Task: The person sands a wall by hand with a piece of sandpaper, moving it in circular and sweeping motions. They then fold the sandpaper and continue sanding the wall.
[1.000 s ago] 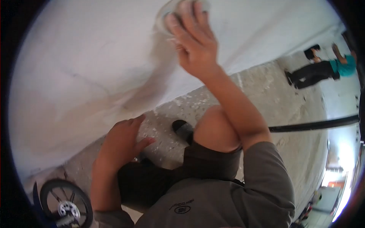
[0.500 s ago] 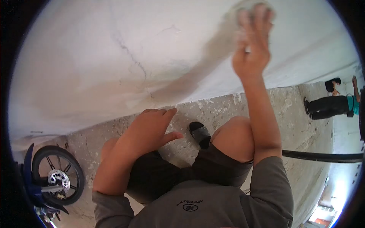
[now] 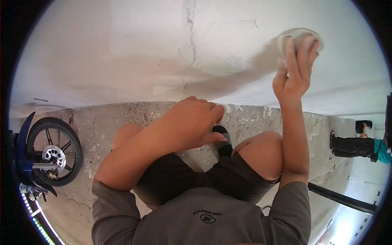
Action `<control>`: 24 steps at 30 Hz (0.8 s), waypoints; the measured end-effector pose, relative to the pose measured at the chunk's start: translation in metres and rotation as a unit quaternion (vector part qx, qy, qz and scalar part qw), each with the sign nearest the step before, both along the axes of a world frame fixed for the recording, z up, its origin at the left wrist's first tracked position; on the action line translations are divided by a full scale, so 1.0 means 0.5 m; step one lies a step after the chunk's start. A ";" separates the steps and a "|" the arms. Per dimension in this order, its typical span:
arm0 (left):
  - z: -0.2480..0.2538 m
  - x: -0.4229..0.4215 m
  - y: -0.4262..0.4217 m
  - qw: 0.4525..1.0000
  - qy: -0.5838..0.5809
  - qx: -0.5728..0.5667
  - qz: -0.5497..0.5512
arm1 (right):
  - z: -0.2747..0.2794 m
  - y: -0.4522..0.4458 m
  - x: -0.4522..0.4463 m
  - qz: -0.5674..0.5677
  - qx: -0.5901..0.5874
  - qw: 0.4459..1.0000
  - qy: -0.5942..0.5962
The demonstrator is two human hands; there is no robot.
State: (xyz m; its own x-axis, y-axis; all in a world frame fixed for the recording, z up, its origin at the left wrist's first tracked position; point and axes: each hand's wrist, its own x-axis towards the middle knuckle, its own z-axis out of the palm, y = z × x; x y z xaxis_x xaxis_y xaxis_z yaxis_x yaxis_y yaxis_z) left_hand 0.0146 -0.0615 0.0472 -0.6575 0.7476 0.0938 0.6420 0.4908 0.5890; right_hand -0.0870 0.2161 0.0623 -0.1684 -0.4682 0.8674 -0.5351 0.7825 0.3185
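My right hand (image 3: 295,75) is pressed against the white wall (image 3: 122,53), its fingers over a round pale pad (image 3: 281,40). The pad lies against the wall surface, its rim showing beyond the fingertips, and the hand hides most of it; its exact kind I cannot make out. Over my knees hangs my left hand (image 3: 196,122), fingers loosely bent, thumb apart and nothing in it. A dark, jagged crack (image 3: 190,36) runs down the wall between the two hands.
A motorbike's front wheel (image 3: 53,151) stands on the left. The concrete floor (image 3: 96,122) is stained and flecked with white. A black hose or bar (image 3: 343,198) crosses at the right. Farther right are a person in dark trousers (image 3: 353,145) and another person (image 3: 362,127).
The view has swung, so the wall crack and wheel sit differently. My right hand, with the pad, appears lower and farther right in view. My left hand shows farther right.
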 end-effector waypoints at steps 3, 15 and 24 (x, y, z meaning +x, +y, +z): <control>0.004 0.002 0.004 0.998 0.011 0.057 -0.007 | 0.032 0.018 -0.021 0.013 -0.010 1.000 0.025; -0.023 0.022 0.023 0.990 0.036 0.118 -0.064 | 0.022 -0.014 -0.002 0.035 -0.063 0.997 -0.019; -0.056 0.004 0.038 0.995 0.007 0.095 0.029 | 0.010 -0.027 0.014 -0.011 -0.067 0.998 -0.012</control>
State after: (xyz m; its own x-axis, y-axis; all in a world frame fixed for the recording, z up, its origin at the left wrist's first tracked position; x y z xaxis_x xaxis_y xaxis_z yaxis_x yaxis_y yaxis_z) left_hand 0.0165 -0.0424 0.0194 -0.6964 0.6768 0.2387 0.6243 0.4073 0.6666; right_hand -0.0802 0.2027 0.0675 -0.1994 -0.3437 0.9177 -0.5242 0.8286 0.1964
